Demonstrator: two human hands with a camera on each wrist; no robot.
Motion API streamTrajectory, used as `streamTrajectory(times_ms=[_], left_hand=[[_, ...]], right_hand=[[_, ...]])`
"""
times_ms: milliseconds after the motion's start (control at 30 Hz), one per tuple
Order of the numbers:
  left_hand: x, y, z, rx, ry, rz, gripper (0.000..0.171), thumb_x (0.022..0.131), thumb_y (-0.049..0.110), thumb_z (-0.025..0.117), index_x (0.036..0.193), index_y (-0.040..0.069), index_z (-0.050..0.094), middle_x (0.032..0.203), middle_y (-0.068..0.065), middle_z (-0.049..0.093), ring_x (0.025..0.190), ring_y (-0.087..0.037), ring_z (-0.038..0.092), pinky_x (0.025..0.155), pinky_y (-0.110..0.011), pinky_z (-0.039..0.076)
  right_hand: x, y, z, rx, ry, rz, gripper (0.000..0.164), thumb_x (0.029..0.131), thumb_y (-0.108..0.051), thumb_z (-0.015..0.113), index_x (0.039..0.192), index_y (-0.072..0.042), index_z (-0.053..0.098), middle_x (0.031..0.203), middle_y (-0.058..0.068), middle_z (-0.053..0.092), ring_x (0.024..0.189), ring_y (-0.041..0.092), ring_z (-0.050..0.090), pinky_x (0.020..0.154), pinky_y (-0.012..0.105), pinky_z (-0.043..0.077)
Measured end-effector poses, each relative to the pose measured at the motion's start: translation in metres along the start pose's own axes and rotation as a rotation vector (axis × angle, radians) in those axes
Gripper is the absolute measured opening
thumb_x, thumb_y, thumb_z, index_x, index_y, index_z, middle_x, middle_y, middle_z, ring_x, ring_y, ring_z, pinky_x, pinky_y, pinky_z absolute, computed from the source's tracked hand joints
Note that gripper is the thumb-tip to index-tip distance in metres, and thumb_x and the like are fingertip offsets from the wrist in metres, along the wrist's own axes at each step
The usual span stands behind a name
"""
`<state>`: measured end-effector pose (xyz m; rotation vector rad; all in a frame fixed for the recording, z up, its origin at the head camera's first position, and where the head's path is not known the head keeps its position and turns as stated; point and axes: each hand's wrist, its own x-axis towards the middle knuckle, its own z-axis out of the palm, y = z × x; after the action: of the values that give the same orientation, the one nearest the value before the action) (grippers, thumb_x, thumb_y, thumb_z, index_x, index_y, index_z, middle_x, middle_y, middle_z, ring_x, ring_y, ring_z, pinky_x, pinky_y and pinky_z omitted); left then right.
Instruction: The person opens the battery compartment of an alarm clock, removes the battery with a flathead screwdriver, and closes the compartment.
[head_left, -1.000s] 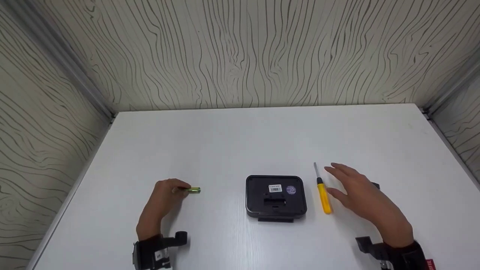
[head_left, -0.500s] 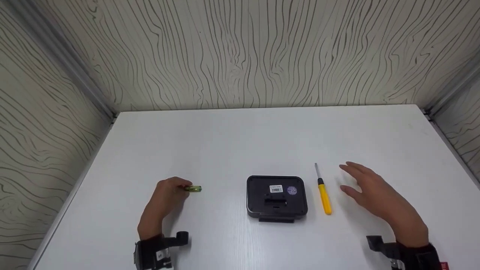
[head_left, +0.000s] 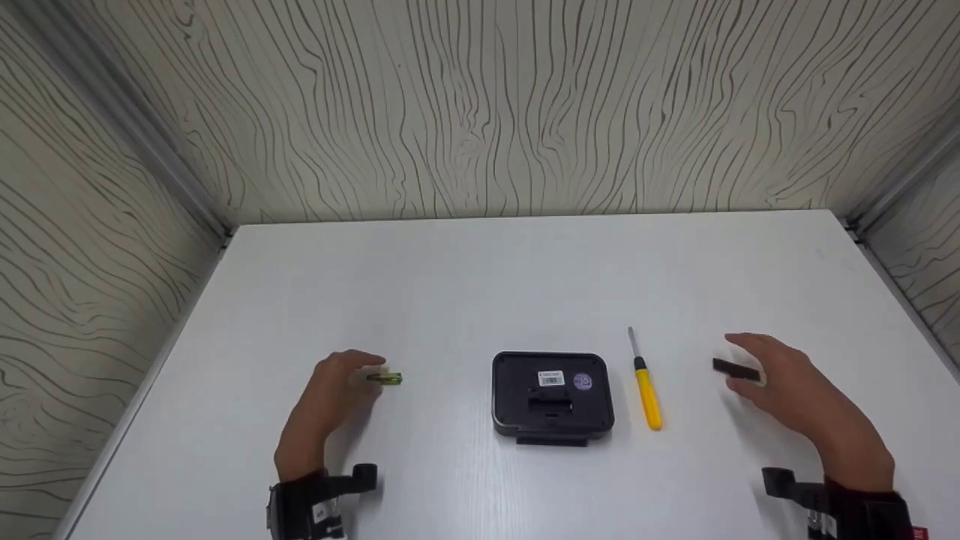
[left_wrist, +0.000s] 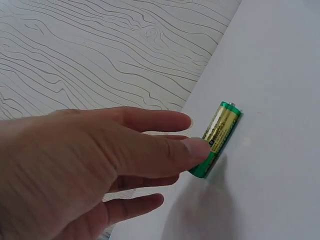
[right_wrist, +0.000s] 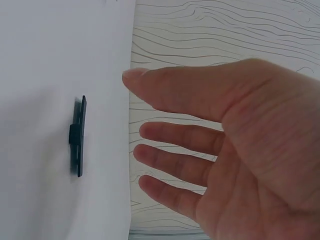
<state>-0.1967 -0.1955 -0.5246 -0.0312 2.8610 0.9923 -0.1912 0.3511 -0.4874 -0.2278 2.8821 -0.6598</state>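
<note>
A green-and-gold battery (left_wrist: 218, 131) lies on the white table at the left. My left hand (head_left: 334, 405) is over its near end, with index finger and thumb parted; in the left wrist view the thumb overlaps the green end. To the right, a thin black cover (head_left: 735, 369) with a small tab rests on the table. My right hand (head_left: 806, 394) is around it in the head view, fingers and thumb spread; the right wrist view shows a gap between the fingertips (right_wrist: 141, 151) and the cover. Nothing is held in the right hand.
A black rectangular device (head_left: 517, 405) lies in the middle, its back with labels and a slotted recess facing up. Between it and the right hand is a yellow-handled screwdriver (head_left: 648, 397). Wood-patterned walls (head_left: 465, 112) enclose the table (head_left: 480, 285) at the back and sides.
My right hand has moved right, away from the screwdriver, uncovering the black cover. The left finger and thumb have parted from the battery, which stays in about the same place.
</note>
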Motion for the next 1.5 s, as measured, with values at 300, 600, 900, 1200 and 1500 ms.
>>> streamTrajectory(times_ms=[300, 600, 900, 1200, 1500], left_hand=[[0.001, 0.008, -0.001, -0.026, -0.007, 0.045, 0.048, 0.081, 0.006, 0.076, 0.127, 0.012, 0.064, 0.136, -0.01, 0.057, 0.135, -0.031, 0.045, 0.11, -0.05, 0.039], [-0.003, 0.018, 0.002, -0.015, 0.031, 0.116, 0.063, 0.075, 0.031, 0.083, 0.133, 0.022, 0.059, 0.144, -0.004, 0.051, 0.138, -0.028, 0.041, 0.112, -0.048, 0.037], [-0.002, 0.039, 0.011, 0.082, 0.065, 0.276, 0.076, 0.072, 0.049, 0.081, 0.138, 0.022, 0.055, 0.143, -0.004, 0.052, 0.136, -0.028, 0.044, 0.112, -0.049, 0.035], [-0.002, 0.055, 0.019, 0.101, 0.063, 0.399, 0.081, 0.072, 0.052, 0.08, 0.141, 0.021, 0.052, 0.144, -0.008, 0.05, 0.135, -0.032, 0.044, 0.111, -0.053, 0.035], [-0.001, 0.068, 0.031, 0.126, 0.054, 0.48, 0.087, 0.071, 0.058, 0.078, 0.144, 0.022, 0.047, 0.146, -0.006, 0.047, 0.138, -0.03, 0.041, 0.113, -0.054, 0.031]], right_hand=[[0.0, 0.011, 0.002, 0.02, -0.004, 0.015, 0.061, 0.085, -0.005, 0.067, 0.138, 0.009, 0.042, 0.138, 0.037, 0.04, 0.127, 0.057, 0.035, 0.1, 0.068, 0.034], [0.0, 0.015, 0.003, 0.009, -0.012, 0.062, 0.043, 0.085, -0.005, 0.066, 0.124, 0.008, 0.054, 0.132, 0.037, 0.045, 0.124, 0.057, 0.039, 0.098, 0.068, 0.036], [0.002, 0.018, 0.006, -0.012, -0.011, 0.071, 0.034, 0.085, -0.004, 0.066, 0.116, 0.008, 0.059, 0.125, 0.035, 0.052, 0.118, 0.055, 0.046, 0.095, 0.066, 0.039], [0.005, 0.022, 0.013, -0.033, 0.003, 0.063, 0.028, 0.085, -0.002, 0.065, 0.11, 0.01, 0.062, 0.116, 0.034, 0.057, 0.109, 0.051, 0.053, 0.091, 0.063, 0.044], [0.006, 0.021, 0.013, -0.03, 0.008, 0.087, 0.026, 0.085, -0.001, 0.066, 0.109, 0.008, 0.063, 0.113, 0.033, 0.058, 0.106, 0.05, 0.055, 0.088, 0.062, 0.046]])
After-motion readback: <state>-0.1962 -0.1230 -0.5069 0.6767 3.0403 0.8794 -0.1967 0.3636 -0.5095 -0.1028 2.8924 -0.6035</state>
